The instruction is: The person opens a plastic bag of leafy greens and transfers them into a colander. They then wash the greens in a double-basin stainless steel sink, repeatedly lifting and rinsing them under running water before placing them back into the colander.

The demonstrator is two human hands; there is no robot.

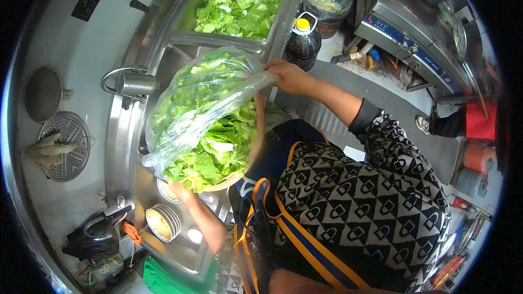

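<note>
My right hand is closed on the gathered edge of a clear plastic bag. The bag drapes over a heap of cut leafy greens and also has greens inside it. These sit in a round pinkish-brown tub, whose rim shows on the side towards my body. My left hand is at the near-left edge of the heap, close to the tub's rim; leaves hide its fingertips, so its grip cannot be made out.
A sink basin holds more cut greens. Stacked bowls stand in another basin beside my left forearm. A faucet juts from the wall side. On the floor are a dark jug with a yellow cap and a lined bin.
</note>
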